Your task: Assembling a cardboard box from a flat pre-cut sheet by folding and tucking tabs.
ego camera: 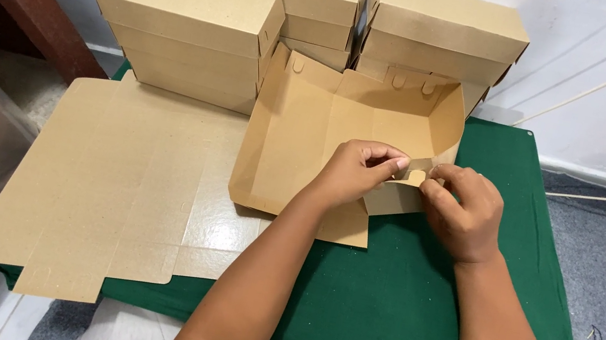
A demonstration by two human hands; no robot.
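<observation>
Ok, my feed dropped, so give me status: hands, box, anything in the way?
Left hand and right hand both pinching a tab on the half-folded box. Flat cardboard sheets lie left. Nothing blocking.

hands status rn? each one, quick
Left hand: closed, pinching a flap of the half-folded cardboard box.
Right hand: closed, pinching the same box's tab at that corner.
</observation>
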